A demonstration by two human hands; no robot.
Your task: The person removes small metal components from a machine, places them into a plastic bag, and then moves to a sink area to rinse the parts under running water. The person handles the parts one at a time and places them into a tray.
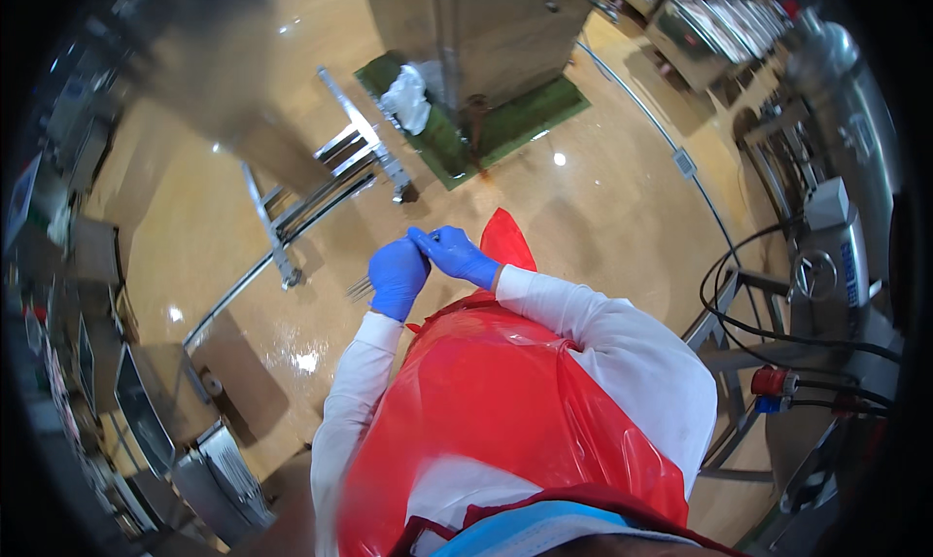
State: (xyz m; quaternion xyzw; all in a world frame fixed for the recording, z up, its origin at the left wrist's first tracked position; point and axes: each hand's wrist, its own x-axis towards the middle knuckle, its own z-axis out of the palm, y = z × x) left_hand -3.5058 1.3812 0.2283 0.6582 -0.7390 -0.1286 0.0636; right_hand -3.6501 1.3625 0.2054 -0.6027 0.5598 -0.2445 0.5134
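My left hand [397,277], in a blue glove, is closed in front of the apron. A bundle of thin metal prongs [360,288] sticks out on its left side; most of that item is hidden in the fist, so its kind does not show. My right hand [457,256], also blue-gloved, meets the left one at the fingertips. Its fingers are bent and pressed together at the top of the left fist, and what they hold, if anything, is hidden. Below both hands spreads my red plastic apron [486,382], worn over white sleeves.
A metal frame on the floor [340,183] lies ahead to the left. Beyond it a large steel column [505,42] stands on a green base with a white plastic bag [406,100]. Machinery with black cables [758,329] fills the right; steel bins [146,411] stand left. The floor shines wet.
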